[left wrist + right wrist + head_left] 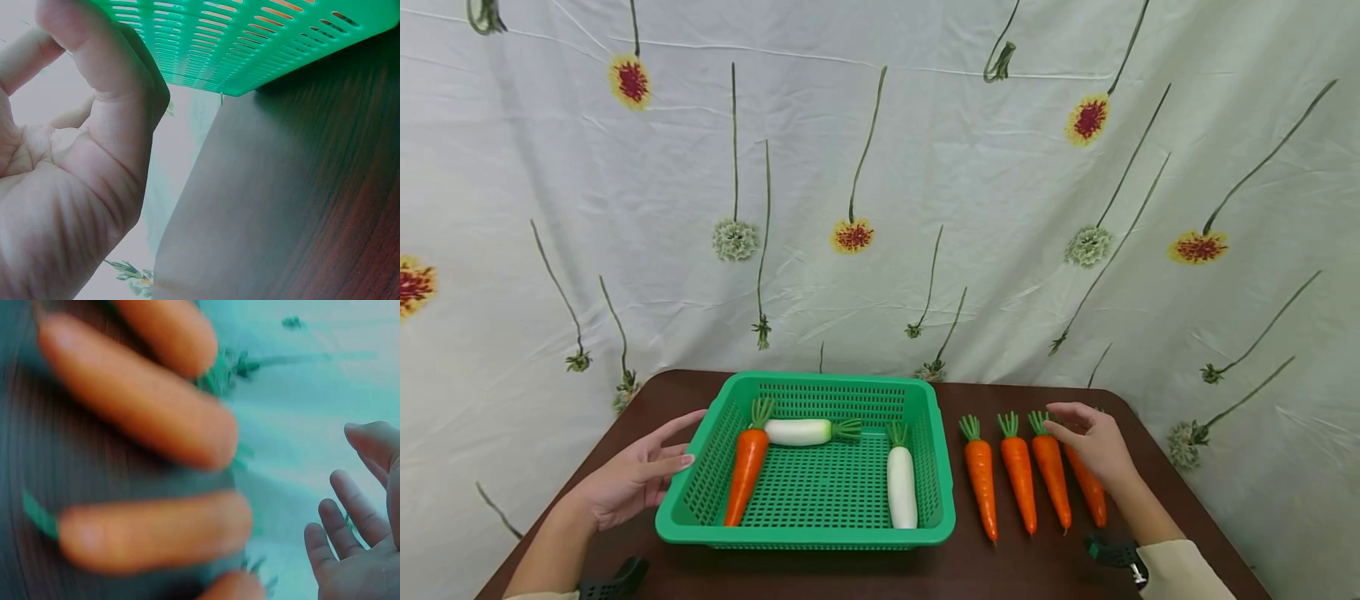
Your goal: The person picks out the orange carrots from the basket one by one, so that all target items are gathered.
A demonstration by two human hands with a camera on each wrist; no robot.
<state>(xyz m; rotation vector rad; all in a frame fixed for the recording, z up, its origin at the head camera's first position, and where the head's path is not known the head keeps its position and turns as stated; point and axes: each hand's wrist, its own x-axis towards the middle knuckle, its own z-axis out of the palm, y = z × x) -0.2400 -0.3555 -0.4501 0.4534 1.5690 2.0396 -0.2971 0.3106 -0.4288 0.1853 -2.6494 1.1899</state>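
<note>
A green plastic basket (805, 535) stands on the table. My left hand (632, 475) is at its left side, thumb by the rim and fingers loosely extended; in the left wrist view the hand (94, 137) is close under the slotted wall. In the basket lie an orange carrot (747, 471), a white radish (800, 432) lying crosswise and another white radish (902, 487) lying lengthwise. My right hand (1093, 442) hovers over the tops of the two rightmost carrots, near a carrot (1051, 475) and partly hiding the outermost carrot (1091, 493). Its fingers (350, 519) hold nothing.
Right of the basket, a carrot (981, 483) and another carrot (1018, 479) complete a row with green tops pointing away. The dark brown table (805, 579) has rounded far corners. Behind it hangs a white flower-print cloth (820, 150).
</note>
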